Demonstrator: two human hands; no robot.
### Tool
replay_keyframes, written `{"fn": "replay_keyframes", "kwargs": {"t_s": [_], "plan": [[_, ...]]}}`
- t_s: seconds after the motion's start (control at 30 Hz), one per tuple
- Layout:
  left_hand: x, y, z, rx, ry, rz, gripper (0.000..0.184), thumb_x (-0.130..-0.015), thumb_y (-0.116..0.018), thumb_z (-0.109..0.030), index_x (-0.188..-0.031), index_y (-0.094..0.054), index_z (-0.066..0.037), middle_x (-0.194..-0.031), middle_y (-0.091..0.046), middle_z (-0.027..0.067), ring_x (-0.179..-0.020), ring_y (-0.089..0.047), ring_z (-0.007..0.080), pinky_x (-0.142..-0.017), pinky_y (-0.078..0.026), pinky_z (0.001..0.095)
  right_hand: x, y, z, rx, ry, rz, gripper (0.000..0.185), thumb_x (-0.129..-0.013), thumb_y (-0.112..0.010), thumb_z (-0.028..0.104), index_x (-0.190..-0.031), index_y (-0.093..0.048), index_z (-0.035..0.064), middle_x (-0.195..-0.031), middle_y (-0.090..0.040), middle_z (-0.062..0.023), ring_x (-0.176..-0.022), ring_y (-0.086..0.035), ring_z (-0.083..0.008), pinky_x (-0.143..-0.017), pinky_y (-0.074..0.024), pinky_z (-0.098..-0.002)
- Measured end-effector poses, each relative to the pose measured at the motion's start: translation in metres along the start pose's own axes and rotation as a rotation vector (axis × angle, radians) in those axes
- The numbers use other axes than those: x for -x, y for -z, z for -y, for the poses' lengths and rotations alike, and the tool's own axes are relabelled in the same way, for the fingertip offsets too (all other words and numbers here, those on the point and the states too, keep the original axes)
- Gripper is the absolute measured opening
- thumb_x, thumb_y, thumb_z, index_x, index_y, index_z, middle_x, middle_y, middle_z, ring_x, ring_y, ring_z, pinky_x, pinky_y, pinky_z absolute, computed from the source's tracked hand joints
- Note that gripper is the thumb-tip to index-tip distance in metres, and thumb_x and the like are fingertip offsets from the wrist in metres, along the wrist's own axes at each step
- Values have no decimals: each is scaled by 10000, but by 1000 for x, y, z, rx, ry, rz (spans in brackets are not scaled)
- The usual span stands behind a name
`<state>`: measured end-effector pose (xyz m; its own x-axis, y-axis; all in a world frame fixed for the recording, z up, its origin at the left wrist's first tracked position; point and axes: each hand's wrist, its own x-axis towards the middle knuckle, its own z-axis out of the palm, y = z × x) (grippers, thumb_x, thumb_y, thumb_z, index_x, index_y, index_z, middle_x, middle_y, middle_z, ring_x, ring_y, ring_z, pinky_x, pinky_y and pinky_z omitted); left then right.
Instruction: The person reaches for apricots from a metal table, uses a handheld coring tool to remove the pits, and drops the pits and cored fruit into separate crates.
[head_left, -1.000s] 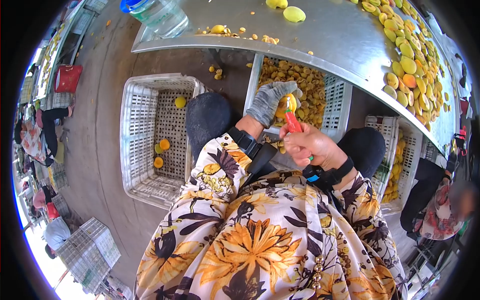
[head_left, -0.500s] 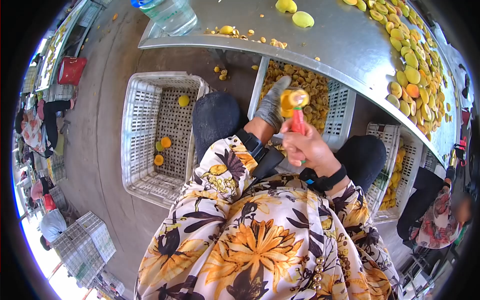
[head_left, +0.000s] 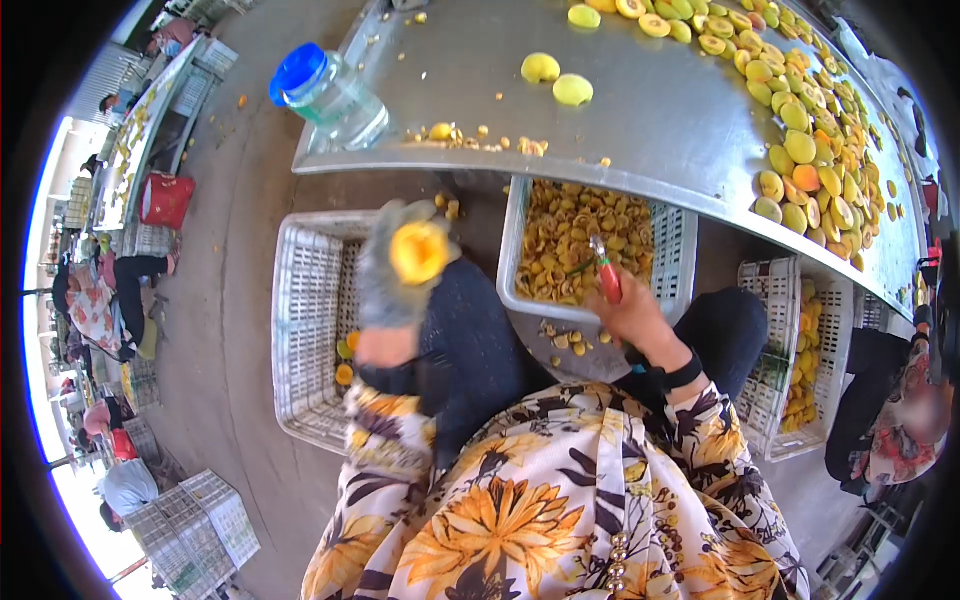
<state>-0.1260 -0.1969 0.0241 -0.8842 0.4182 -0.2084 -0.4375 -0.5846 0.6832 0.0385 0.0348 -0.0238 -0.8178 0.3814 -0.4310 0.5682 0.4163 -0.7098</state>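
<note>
The right hand point(head_left: 638, 318) wraps its fingers around a red-handled tool point(head_left: 608, 278), its metal tip over the near part of the middle crate point(head_left: 676, 262). To the left, the gloved left hand point(head_left: 390, 290) has 1 orange-yellow fruit half point(head_left: 419, 252) against it, above the near-right side of the left crate point(head_left: 300, 330); motion blur hides how its fingers close. A few fruit pieces point(head_left: 344, 374) lie inside that crate. The middle crate holds many small yellow-brown pieces point(head_left: 575, 235); the right crate point(head_left: 832, 345) holds yellow ones. Farther off, the metal bench point(head_left: 640, 125) bears a blue-lidded jar point(head_left: 345, 108) at left, 2 yellow-green fruits point(head_left: 573, 90) near the middle, and a fruit pile point(head_left: 800, 150) at right.
</note>
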Motion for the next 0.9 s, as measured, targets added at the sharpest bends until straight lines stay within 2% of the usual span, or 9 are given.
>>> {"fn": "replay_keyframes", "kwargs": {"t_s": [0.07,0.13,0.23,0.3,0.53,0.6,0.67,0.73,0.9], "plan": [[1,97,-35,-886,-336,-106,291,-789,-624,-259,-1006,-587,-69,-904,-589,93,-748,-594,193,-635,-501,294,5,9,10,-1,-22,0,354,-712,-629,240,-921,-480,-4,-716,-571,-181,-606,-591,-315,-583,-477,-378],[11,64,-75,-1605,-18,-329,330,-781,-628,-220,-1065,-577,-60,-957,-590,100,-775,-598,165,-698,-485,260,11,15,18,-109,-147,90,389,-708,-634,252,-948,-472,-8,-721,-571,-181,-621,-589,-329,-598,-476,-385],[-23,38,-74,-1678,-534,-41,332,-776,-626,-219,-1068,-574,-70,-981,-599,111,-831,-599,178,-751,-467,267,13,15,20,-143,5,31,412,-726,-622,210,-1029,-456,-15,-703,-570,-164,-484,-569,-263,-464,-460,-353],[-68,-5,-54,-1633,-556,230,363,-757,-639,-235,-1077,-567,-81,-1033,-593,136,-901,-587,233,-798,-452,296,21,26,38,-203,-72,83,449,-728,-623,175,-1096,-438,-6,-733,-580,-193,-612,-592,-329,-548,-472,-383],[-217,-124,91,-1781,-657,373,460,-728,-639,-343,-1115,-540,-116,-1117,-541,154,-1018,-528,302,-855,-429,361,45,42,0,-82,135,-243,380,-740,-615,189,-1036,-469,0,-761,-572,-252,-716,-566,-425,-588,-467,-417],[-235,-136,120,-2248,-532,360,495,-735,-645,-336,-1146,-508,-96,-1067,-563,173,-973,-547,321,-848,-432,384,51,57,4,-121,88,-269,361,-750,-602,188,-1028,-470,-1,-753,-569,-258,-721,-562,-428,-581,-463,-424],[-250,-150,124,-2239,-375,380,505,-726,-656,-314,-1145,-495,-83,-1083,-553,169,-956,-555,315,-842,-439,378,52,64,2,-163,30,-266,343,-760,-589,188,-1020,-470,-2,-745,-565,-263,-726,-558,-430,-575,-459,-430],[-252,-144,124,-2238,-187,392,516,-717,-666,-292,-1144,-482,-69,-1099,-544,165,-939,-563,309,-835,-446,372,45,64,-4,-145,3,-300,325,-726,-617,152,-977,-485,-5,-619,-529,-181,-526,-559,-273,-488,-431,-347],[-173,-129,94,-631,262,455,394,-697,-679,-201,-1025,-520,-51,-924,-596,112,-796,-606,262,-648,-527,334,18,63,17,-115,144,-321,232,-767,-554,137,-937,-476,0,-680,-544,-262,-667,-554,-424,-558,-437,-426]]}}
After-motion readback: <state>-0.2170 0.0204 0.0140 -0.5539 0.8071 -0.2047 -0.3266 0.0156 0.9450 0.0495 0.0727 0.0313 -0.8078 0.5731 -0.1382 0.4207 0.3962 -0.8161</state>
